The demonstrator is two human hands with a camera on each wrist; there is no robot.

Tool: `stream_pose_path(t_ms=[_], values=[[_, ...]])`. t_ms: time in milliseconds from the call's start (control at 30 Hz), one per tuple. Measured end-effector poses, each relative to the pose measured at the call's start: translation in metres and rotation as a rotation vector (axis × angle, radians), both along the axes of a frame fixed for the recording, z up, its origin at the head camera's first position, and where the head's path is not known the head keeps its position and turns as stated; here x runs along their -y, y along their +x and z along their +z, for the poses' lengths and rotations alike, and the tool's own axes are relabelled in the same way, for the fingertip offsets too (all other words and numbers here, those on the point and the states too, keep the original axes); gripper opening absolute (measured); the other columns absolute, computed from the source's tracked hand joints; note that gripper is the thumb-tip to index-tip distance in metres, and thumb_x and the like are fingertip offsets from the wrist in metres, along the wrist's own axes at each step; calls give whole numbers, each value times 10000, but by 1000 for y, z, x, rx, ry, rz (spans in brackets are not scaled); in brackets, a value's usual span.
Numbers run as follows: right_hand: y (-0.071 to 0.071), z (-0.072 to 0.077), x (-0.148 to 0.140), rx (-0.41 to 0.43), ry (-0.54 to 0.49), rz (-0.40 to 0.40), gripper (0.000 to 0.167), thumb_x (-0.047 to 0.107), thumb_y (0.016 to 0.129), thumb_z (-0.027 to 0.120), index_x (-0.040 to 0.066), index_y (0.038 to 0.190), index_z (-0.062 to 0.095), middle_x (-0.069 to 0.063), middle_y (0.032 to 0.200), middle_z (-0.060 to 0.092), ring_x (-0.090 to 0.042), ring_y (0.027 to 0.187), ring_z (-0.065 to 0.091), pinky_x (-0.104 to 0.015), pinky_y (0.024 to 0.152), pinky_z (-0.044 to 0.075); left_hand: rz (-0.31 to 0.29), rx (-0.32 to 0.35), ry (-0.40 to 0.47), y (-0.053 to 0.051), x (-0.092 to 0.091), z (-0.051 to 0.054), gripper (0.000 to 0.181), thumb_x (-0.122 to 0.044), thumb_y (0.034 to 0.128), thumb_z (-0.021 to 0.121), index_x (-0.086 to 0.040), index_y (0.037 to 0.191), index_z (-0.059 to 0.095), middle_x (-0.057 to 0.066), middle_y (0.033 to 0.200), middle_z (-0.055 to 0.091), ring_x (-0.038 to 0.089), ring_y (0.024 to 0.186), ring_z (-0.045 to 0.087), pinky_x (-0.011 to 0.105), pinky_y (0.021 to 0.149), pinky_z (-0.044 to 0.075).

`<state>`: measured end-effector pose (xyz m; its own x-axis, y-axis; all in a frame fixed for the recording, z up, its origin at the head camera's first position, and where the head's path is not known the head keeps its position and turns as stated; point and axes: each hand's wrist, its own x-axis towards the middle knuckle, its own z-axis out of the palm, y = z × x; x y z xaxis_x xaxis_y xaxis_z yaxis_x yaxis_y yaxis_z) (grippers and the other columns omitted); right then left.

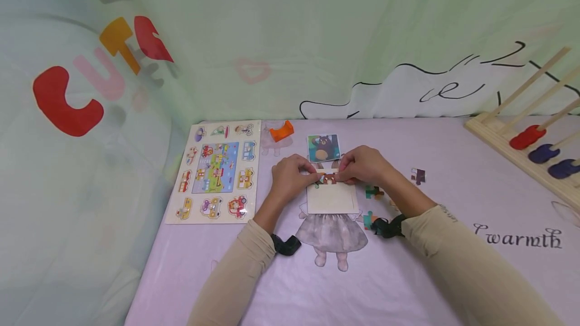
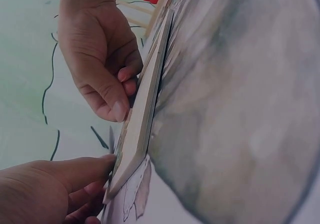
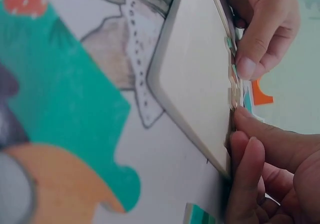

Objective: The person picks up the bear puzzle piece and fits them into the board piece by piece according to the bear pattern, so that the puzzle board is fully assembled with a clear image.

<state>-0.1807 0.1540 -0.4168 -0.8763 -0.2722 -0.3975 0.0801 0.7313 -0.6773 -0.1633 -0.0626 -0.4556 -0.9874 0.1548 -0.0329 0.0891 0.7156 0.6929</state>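
A pale wooden puzzle tray (image 1: pixel 333 201) lies in front of me, with joined jigsaw pieces (image 1: pixel 329 179) of brown, blue and green along its far part. My left hand (image 1: pixel 292 177) pinches the left piece with thumb and fingertips at the tray's far left edge. From the other side my right hand (image 1: pixel 366 166) pinches the brown piece, its thumb on top. Both hands face each other across the tray in the left wrist view, where the tray (image 2: pixel 142 109) shows edge-on. Just beyond stands a bear picture card (image 1: pixel 323 148).
Loose jigsaw pieces (image 1: pixel 369 219) lie right of the tray, one (image 1: pixel 418 175) farther out. At left is a vehicle peg puzzle board (image 1: pixel 173 218), with an orange curved block (image 1: pixel 282 131) near its far corner. A wooden bead abacus (image 1: pixel 494 132) stands at right, before a fabric backdrop.
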Motion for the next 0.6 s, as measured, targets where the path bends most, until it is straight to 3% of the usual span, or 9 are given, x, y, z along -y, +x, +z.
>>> stream_pose_path(t_ms=[400,600], values=[[1,-1,2,-52,51,-21,213,277,831,835,106,801,712,22,614,648,-142,636,570,-312,673,401,-49,11,-27,-2,2,-1,194,-374,830,833,-192,858,774,-23,1091,708,203,1079,595,487,966,318],[2,-2,3,-38,42,-33,205,270,840,830,100,820,715,20,624,653,-149,638,585,-316,672,401,-55,22,-22,-2,3,-1,192,-373,835,832,-195,886,780,-22,1096,701,207,1091,583,480,962,310]])
